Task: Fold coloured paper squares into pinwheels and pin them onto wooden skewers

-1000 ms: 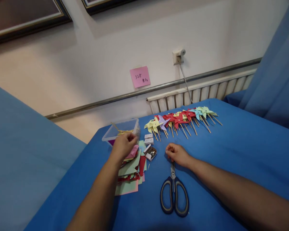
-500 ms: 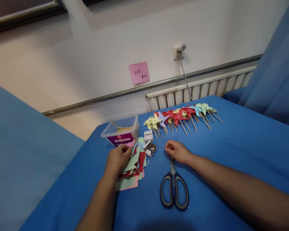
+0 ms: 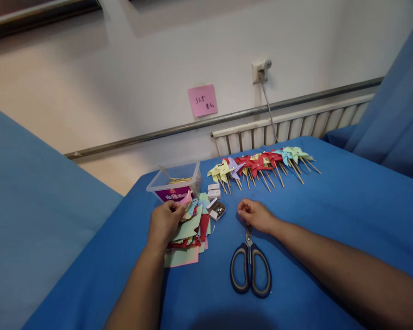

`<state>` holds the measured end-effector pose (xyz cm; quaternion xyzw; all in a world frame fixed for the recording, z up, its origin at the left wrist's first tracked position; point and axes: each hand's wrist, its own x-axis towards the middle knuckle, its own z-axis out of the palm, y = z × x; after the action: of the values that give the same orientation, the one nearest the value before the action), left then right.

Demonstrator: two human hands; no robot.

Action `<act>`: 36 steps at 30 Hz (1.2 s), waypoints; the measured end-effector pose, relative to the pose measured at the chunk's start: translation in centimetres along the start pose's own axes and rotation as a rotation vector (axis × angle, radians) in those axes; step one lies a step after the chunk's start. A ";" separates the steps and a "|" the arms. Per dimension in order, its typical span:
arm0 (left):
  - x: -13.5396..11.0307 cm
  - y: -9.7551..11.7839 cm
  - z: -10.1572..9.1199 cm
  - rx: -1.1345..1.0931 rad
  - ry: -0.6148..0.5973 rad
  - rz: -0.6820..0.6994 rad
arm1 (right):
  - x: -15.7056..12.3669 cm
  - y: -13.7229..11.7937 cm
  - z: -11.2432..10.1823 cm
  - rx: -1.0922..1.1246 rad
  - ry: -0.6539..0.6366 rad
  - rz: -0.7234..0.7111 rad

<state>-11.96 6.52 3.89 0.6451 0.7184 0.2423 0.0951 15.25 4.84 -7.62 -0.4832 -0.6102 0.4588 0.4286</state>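
Observation:
My left hand (image 3: 164,222) is closed on a pink paper piece (image 3: 186,199), lifting it off a pile of coloured paper squares (image 3: 189,233) on the blue cloth. My right hand (image 3: 257,215) rests curled in a loose fist on the cloth, just beyond the tips of a pair of scissors (image 3: 250,268) with dark handles. Whether it holds anything I cannot make out. A small open box of metal pins (image 3: 217,211) lies between my two hands.
A clear plastic tub (image 3: 176,182) holding wooden sticks stands behind the paper pile. Two small white boxes (image 3: 214,190) lie next to it. A row of several finished paper pinwheels (image 3: 261,164) on sticks lies at the back. A radiator (image 3: 292,126) lines the wall.
My left hand came back from the tub of sticks to the paper pile and pinched up a pink piece. My right hand stayed put.

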 end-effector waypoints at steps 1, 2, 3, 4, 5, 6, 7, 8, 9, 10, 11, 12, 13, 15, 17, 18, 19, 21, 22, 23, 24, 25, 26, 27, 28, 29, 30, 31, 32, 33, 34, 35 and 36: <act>0.0 0.0 0.0 -0.001 -0.021 -0.004 | 0.0 0.0 0.0 -0.004 -0.001 -0.001; -0.1 0.1 0.0 -0.001 -0.043 -0.006 | -0.1 0.0 0.0 -0.008 -0.002 0.001; 0.0 0.1 0.0 -0.002 -0.059 -0.007 | -0.1 0.0 0.0 -0.012 0.000 0.003; 0.0 0.0 -0.1 -0.006 -0.070 -0.005 | -0.1 -0.1 0.0 -0.017 0.001 0.005; 0.1 0.0 -0.1 -0.009 -0.071 -0.002 | -0.1 -0.1 0.0 -0.019 0.000 0.007; 0.1 -0.1 -0.2 -0.013 -0.064 0.002 | -0.1 -0.1 0.0 -0.019 -0.001 0.011; 0.2 -0.3 -0.2 -0.017 -0.054 0.009 | -0.1 -0.1 0.0 -0.016 -0.003 0.014; 0.3 -0.4 -0.3 -0.024 -0.043 0.016 | -0.1 -0.1 0.0 -0.013 -0.004 0.017; 0.4 -0.5 -0.4 -0.035 -0.033 0.024 | -0.1 -0.1 0.0 -0.010 -0.004 0.022; 0.5 -0.7 -0.5 -0.049 -0.024 0.030 | -0.1 -0.2 0.0 -0.008 -0.005 0.026; 0.6 -0.8 -0.5 -0.063 -0.015 0.034 | -0.1 -0.2 0.0 -0.006 -0.005 0.028; 0.6 -0.9 -0.6 -0.079 -0.008 0.037 | -0.1 -0.2 0.0 -0.006 -0.006 0.026; 0.7 -1.0 -0.6 -0.096 -0.003 0.038 | -0.1 -0.2 0.0 -0.006 -0.006 0.024; 0.7 -1.0 -0.5 -0.132 -0.006 0.032 | -0.1 -0.2 0.0 -0.002 -0.006 0.022; 0.7 -1.1 -0.4 -0.168 -0.018 0.013 | -0.1 -0.2 0.1 0.004 -0.003 0.025; 0.7 -1.1 -0.4 -0.182 -0.023 0.001 | -0.1 -0.2 0.1 0.008 -0.003 0.030; 0.7 -1.1 -0.3 -0.194 -0.022 -0.014 | -0.1 -0.2 0.1 0.013 -0.006 0.034; 0.6 -1.1 -0.3 -0.211 -0.010 -0.036 | -0.1 -0.2 0.1 0.022 -0.012 0.039; 0.6 -1.1 -0.3 -0.218 -0.009 -0.042 | 0.0 -0.1 0.1 0.026 -0.015 0.037; 0.5 -1.1 -0.2 -0.223 -0.014 -0.043 | 0.0 -0.1 0.1 0.027 -0.018 0.033; 0.4 -1.0 -0.2 -0.222 -0.022 -0.041 | 0.0 -0.1 0.1 0.023 -0.016 0.027; 0.4 -1.0 -0.2 -0.212 -0.028 -0.033 | 0.0 0.0 0.0 0.015 -0.011 0.021; 0.3 -0.9 -0.2 -0.193 -0.027 -0.022 | 0.0 0.0 0.0 0.004 -0.004 0.016; 0.3 -0.9 -0.2 -0.165 -0.012 -0.009 | 0.0 0.0 0.0 -0.006 0.003 0.012; 0.3 -0.8 -0.3 -0.134 0.015 0.007 | 0.0 0.0 0.0 -0.014 0.008 0.010; 0.3 -0.7 -0.3 -0.106 0.048 0.025 | -0.1 -0.1 0.0 -0.019 0.010 0.008; 0.3 -0.6 -0.3 -0.086 0.082 0.042 | -0.1 -0.1 0.0 -0.022 0.010 0.007; 0.3 -0.5 -0.4 -0.075 0.113 0.055 | -0.1 -0.2 0.0 -0.023 0.009 0.008; 0.3 -0.4 -0.5 -0.072 0.141 0.062 | -0.1 -0.2 0.0 -0.022 0.010 0.010; 0.3 -0.3 -0.6 -0.075 0.168 0.063 | -0.2 -0.3 0.0 -0.018 0.010 0.014; 0.3 -0.2 -0.6 -0.084 0.197 0.057 | -0.2 -0.4 0.0 -0.010 0.009 0.018; 0.2 -0.1 -0.7 -0.095 0.224 0.050 | -0.2 -0.4 0.1 0.002 0.007 0.022; 0.2 0.0 -0.8 -0.106 0.254 0.043 | -0.2 -0.5 0.1 0.014 0.005 0.026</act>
<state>-12.33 6.51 4.63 0.6186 0.6967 0.3618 0.0323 15.13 4.59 -7.18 -0.4893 -0.5993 0.4676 0.4275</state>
